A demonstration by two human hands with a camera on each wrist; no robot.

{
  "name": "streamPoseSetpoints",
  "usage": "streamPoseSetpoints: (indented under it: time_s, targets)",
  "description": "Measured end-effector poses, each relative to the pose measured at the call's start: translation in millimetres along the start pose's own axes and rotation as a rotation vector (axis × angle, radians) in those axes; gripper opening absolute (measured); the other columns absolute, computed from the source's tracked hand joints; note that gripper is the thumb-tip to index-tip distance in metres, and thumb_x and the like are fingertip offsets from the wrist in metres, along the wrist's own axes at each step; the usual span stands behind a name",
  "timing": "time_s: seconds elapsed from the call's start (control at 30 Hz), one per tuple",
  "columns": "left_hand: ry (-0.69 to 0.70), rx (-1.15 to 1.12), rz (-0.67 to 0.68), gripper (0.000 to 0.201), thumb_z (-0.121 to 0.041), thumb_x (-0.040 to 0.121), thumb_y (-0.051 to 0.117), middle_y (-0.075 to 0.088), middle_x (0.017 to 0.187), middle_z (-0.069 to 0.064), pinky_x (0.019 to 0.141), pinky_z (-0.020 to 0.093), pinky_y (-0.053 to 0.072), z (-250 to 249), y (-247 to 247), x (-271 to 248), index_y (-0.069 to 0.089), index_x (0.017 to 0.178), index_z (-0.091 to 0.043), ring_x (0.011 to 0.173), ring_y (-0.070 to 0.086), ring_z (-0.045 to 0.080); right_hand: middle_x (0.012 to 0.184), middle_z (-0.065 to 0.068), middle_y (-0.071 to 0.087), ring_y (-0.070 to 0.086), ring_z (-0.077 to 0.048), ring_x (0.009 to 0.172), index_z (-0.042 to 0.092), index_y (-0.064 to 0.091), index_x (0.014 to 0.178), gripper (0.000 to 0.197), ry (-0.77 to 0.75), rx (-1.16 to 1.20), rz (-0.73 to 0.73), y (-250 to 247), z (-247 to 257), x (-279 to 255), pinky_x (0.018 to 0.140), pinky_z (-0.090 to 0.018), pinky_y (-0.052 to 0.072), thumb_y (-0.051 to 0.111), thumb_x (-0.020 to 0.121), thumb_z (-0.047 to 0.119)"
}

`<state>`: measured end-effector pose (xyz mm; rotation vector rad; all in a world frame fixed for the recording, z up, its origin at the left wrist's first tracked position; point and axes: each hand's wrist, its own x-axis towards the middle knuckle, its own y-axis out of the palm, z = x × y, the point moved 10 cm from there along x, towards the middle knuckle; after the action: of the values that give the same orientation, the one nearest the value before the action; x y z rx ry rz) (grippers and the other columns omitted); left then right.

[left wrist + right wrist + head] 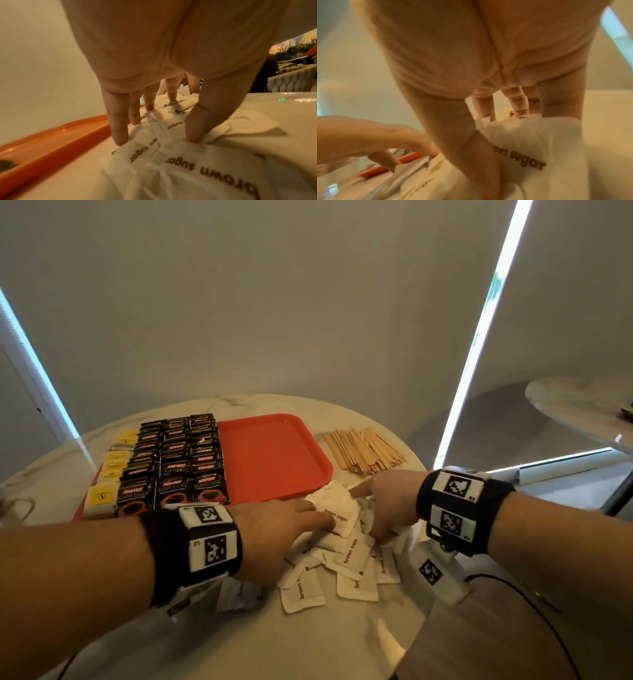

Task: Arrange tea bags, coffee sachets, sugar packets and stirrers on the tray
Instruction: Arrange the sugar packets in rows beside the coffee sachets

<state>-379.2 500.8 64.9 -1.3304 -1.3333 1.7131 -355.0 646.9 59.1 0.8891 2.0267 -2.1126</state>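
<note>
A heap of white "brown sugar" packets [352, 556] lies on the marble table in front of the red tray [274, 460]. My left hand [308, 529] presses straight fingertips and thumb down onto the heap [197, 169]. My right hand [368, 515] grips a raised bunch of packets [539, 148] between thumb and fingers. Black coffee sachets [178, 460] fill the tray's left half in rows. Yellow tea bags [109, 470] line its left edge, and its right half is bare. Wooden stirrers [363, 450] lie piled on the table right of the tray.
The round table's front edge [407, 655] curves close below the heap. A black cable [534, 611] runs at the front right. A second marble table [582, 409] stands at the back right. A small object with a cord [13, 508] sits at the far left.
</note>
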Motion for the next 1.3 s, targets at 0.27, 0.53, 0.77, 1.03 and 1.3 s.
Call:
streamPoseSetpoints:
  time_s: [0.27,0.53,0.77,1.03,1.3]
  targets:
    - [-0.09,-0.074,-0.019,0.095,-0.013,0.089,0.074,0.024,0.159,-0.029,0.109,0.022,0.041,57,27,-71,0.021,0.152,-0.061,0.144,0.033,0.002,0.12,0.005,0.065,0.062,-0.015,0.098,0.032,0.044,0.151,0.081,-0.25,0.005,-0.015,-5,101,-9,0.077,-0.029,0.057,0.082,0.079,0.034]
    - [-0.278,-0.293,-0.149,0.082,-0.033,0.086,0.076,0.04,0.152,-0.024,0.102,0.021,0.045,108,27,-109,0.031,0.152,-0.049,0.125,0.043,-0.004,0.129,0.005,0.061,0.066,-0.015,0.099,0.045,0.045,0.146,0.087,-0.297,0.128,0.133,-22,141,-1,0.08,-0.032,0.063,0.089,0.072,0.035]
    - [-0.245,-0.339,-0.105,0.057,-0.043,0.087,0.066,0.065,0.125,-0.012,0.096,0.04,0.058,96,30,-86,0.05,0.142,-0.036,0.111,0.063,0.009,0.105,0.006,0.068,0.063,-0.007,0.074,0.042,0.058,0.137,0.049,-0.423,0.097,0.086,-32,184,3,0.059,-0.02,0.056,0.064,0.092,0.022]
    - [-0.235,-0.418,-0.104,0.066,-0.037,0.091,0.068,0.057,0.144,-0.013,0.102,0.037,0.055,94,33,-90,0.044,0.153,-0.037,0.123,0.058,0.005,0.099,0.011,0.068,0.067,-0.01,0.075,0.042,0.057,0.139,0.05,-0.385,0.024,0.108,-18,164,-8,0.055,-0.019,0.052,0.063,0.092,0.024]
    - [-0.58,-0.211,-0.262,0.025,-0.033,0.097,0.058,0.067,0.109,-0.008,0.086,0.03,0.054,157,14,-105,0.072,0.118,-0.028,0.098,0.063,0.012,0.125,0.01,0.066,0.061,-0.015,0.111,0.033,0.067,0.127,0.035,-0.3,0.08,-0.169,-59,164,20,0.092,-0.03,0.051,0.063,0.093,0.031]
